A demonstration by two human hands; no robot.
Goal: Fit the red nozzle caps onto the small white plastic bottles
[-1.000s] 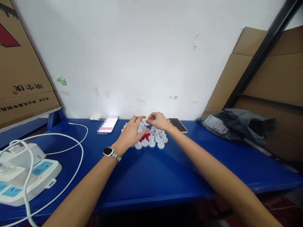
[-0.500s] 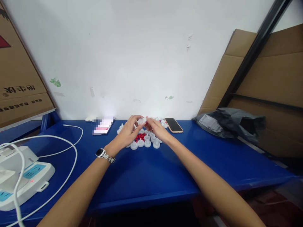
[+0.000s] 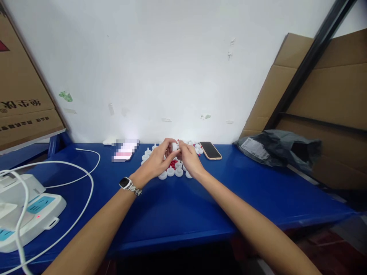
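My left hand (image 3: 161,158) is closed around a white plastic cap with a spout (image 3: 174,146), held on its side above the table. My right hand (image 3: 190,157) pinches at the spout end, its fingertips meeting those of the left. Whether a small red piece sits between the right fingers is hidden. Below and around both hands lie several more white spout caps (image 3: 171,171), most standing spout up. Among them is a heap of small red pieces (image 3: 173,164), partly covered by my hands.
On the blue table (image 3: 172,214) lie a phone (image 3: 211,150) at right and a lit phone (image 3: 125,150) at left. A grey plastic bag (image 3: 278,149) rests far right. A power strip (image 3: 43,214) with looping white cable (image 3: 91,191) takes up the left. A white wall stands behind.
The white cap has turned onto its side in my left hand. My right fingers have closed in on its spout, and both hands sit nearer together. The view has shifted slightly.
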